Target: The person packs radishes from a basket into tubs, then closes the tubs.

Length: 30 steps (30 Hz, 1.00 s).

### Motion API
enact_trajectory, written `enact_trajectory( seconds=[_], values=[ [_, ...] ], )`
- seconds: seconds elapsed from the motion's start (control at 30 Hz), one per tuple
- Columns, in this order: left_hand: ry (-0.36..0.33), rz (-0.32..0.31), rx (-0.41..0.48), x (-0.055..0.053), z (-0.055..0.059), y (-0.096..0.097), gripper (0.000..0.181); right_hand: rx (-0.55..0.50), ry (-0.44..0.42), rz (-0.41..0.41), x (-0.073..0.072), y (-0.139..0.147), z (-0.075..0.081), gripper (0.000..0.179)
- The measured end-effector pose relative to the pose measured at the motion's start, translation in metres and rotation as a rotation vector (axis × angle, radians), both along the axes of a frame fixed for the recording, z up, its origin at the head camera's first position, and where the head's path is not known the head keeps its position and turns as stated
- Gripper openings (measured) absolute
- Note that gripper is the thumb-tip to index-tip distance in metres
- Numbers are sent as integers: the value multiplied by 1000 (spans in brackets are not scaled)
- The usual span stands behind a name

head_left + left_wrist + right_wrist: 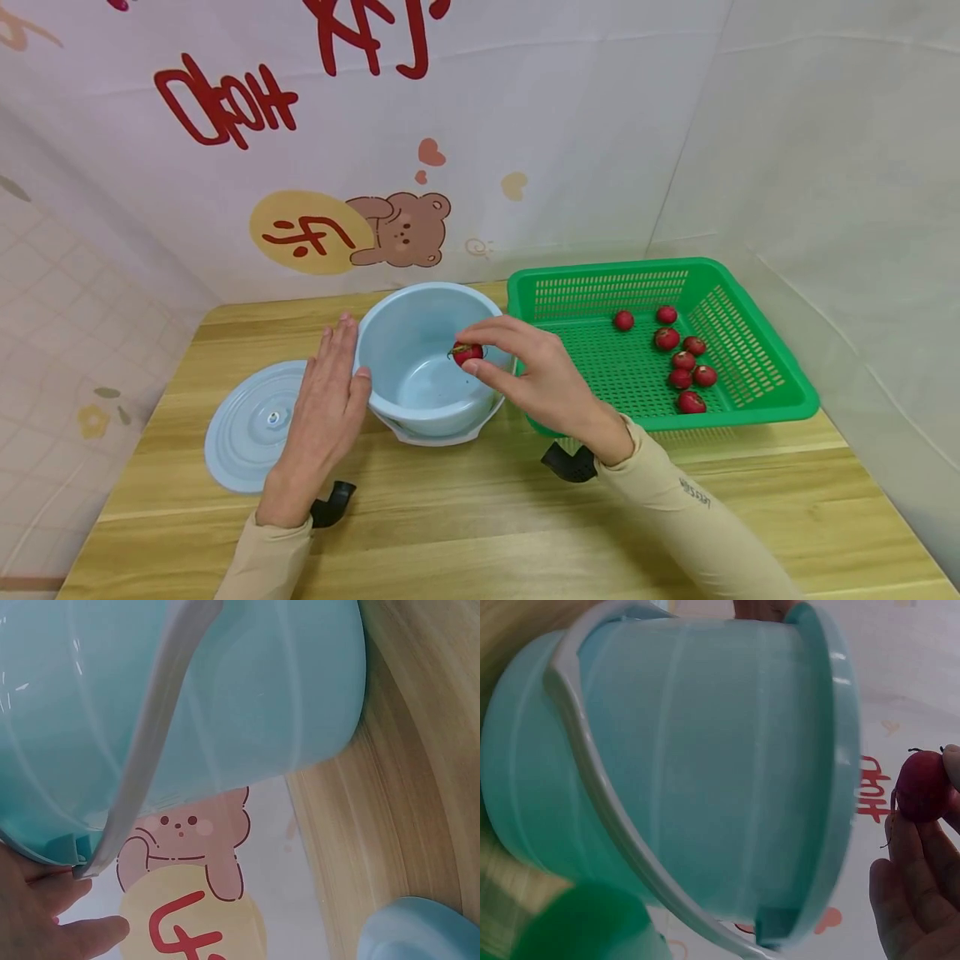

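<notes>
A small red radish (468, 354) with a thin root is pinched between the thumb and fingers of my right hand (543, 375), above the mouth of the light blue bucket (431, 415). In the right wrist view the same radish (922, 786) appears beside the bucket's rim. My left hand (326, 400) rests with straight fingers against the left side of the bucket's rim. The bucket's pale handle (150, 742) hangs down along its side. Several red radishes (666, 338) lie in the green basket (780, 408) to the right of the bucket.
A round light blue lid (240, 429) lies on the wooden table (450, 533), partly behind my left forearm. Behind the table hangs a white sheet (585, 108) with a printed bear and red lettering.
</notes>
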<state>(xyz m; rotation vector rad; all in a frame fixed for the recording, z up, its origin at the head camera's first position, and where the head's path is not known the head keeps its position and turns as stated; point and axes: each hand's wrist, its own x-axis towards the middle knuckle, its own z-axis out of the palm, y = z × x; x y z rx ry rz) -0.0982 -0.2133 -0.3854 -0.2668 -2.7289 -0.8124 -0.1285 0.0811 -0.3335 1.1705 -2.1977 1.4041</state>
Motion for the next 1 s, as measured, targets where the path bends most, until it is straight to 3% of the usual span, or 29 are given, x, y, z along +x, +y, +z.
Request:
enact_trajectory(
  seconds=[0.2, 0.43, 0.77, 1.0],
  values=[
    [0, -7, 1, -1, 0, 0, 60, 84, -6, -29, -3, -12, -11, 28],
    [-15, -10, 14, -2, 0, 2, 67, 202, 64, -66, -7, -20, -20, 26],
    [-13, -3, 28, -3, -1, 3, 68, 372, 91, -121, -8, -23, -16, 27],
    [-6, -1, 46, -2, -3, 4, 65, 360, 122, -94, 0, -12, -12, 29]
  ],
)
